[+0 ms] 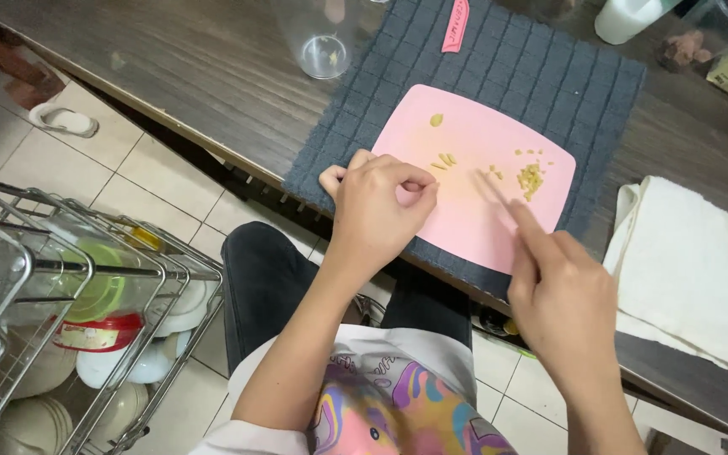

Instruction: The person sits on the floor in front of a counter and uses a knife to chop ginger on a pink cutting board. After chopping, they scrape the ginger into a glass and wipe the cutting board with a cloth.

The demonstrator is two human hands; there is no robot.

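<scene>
Near edge of frame, lower centre: person's lap, dark trousers and a colourful printed shirt. Left hand sits at the lower-left edge of the flat pink plastic cutting board, fingers curled shut in a loose pinch; whether anything is between the fingertips, cannot tell. Right hand comes in from lower right, index finger stretched out and blurred, other fingers folded, gripping nothing visible. The fingertip points up-left across the board toward the small pale yellow chopped bits, which lie just beyond and right of it, in a loose heap at the board's right side. Right hand is nearer to the heap; a few yellow slivers lie just past the left hand's knuckles. Board rests on a dark grey waffle-textured mat on the dark wood table. White folded cloth at right. Clear plastic cup upper centre, top cut off. Wire dish rack lower left.
</scene>
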